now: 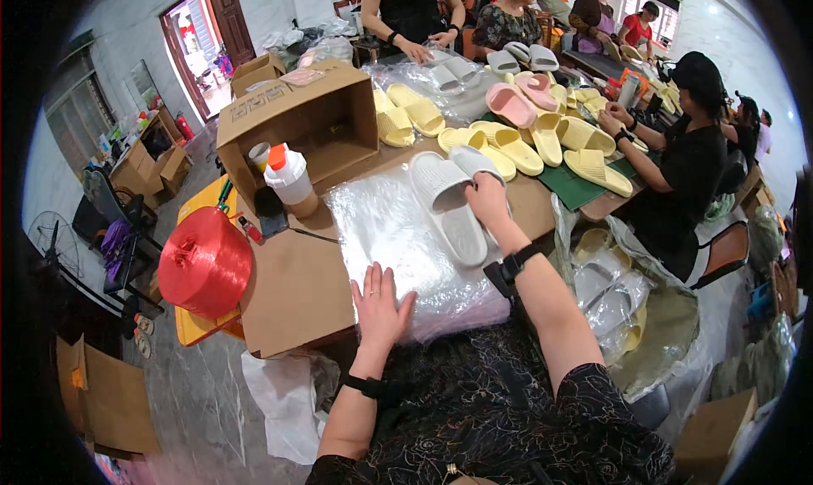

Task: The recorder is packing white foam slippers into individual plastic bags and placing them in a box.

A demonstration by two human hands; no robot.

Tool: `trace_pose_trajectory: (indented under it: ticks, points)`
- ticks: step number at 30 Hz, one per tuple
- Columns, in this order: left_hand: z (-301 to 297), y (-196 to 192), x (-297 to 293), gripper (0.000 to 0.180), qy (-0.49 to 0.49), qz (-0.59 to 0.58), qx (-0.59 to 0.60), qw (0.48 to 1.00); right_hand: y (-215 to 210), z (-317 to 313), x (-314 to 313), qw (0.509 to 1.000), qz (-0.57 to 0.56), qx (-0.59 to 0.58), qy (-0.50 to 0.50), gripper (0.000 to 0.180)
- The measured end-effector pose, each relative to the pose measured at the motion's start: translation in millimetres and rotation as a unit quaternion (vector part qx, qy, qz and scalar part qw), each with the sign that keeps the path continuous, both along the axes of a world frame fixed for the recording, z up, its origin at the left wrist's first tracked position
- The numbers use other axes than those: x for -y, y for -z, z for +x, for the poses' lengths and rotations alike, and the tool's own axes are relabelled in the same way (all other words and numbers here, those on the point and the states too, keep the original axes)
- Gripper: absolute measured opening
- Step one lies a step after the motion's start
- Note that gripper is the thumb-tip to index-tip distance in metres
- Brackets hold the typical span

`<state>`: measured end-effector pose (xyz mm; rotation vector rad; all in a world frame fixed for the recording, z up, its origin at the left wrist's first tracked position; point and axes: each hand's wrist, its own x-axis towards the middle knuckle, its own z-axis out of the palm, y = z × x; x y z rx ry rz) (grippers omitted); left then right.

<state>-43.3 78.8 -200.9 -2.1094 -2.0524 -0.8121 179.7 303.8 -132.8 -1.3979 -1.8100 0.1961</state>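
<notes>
Cardboard-covered table [292, 299], grey slippers [464, 238] beneath and beside right hand [489, 201]

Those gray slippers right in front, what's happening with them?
The person's right hand is gripping one of the gray slippers, and the pair is over a shiny pile of clear plastic. The left hand is spread out on the pile, not holding anything. Farther along the table are yellow slippers and pink slippers. Across it, a person in black has both hands by another gray pair.
</notes>
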Motion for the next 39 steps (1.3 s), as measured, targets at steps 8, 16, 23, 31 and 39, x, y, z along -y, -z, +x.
trace_pose_trajectory:
  ticks: [8, 16, 23, 31, 39]
  points:
    - [-6.8, 5.0, -6.1, 0.061, -0.003, 0.013, 0.045, 0.999, -7.2, 43.9, 147.0, 0.968, 0.089, -0.231, -0.052, 0.022]
    - [-10.4, -27.2, -10.1, 0.052, 0.006, -0.04, -0.037, 0.999, 10.5, 121.1, 212.3, 0.933, 0.007, -0.359, -0.013, 0.019]
    - [19.7, -51.1, 2.5, 0.061, 0.127, -0.07, 0.028, 0.989, 23.0, 119.4, 230.2, 0.915, -0.029, -0.401, -0.009, 0.019]
    - [15.5, -28.5, 0.2, 0.062, 0.132, -0.077, -0.031, 0.988, 35.0, 115.1, 218.4, 0.934, 0.046, -0.352, -0.05, 0.025]
    - [10.0, -20.3, -8.7, 0.053, 0.13, -0.069, 0.006, 0.989, 24.9, 101.1, 221.5, 0.961, 0.122, -0.248, -0.013, 0.025]
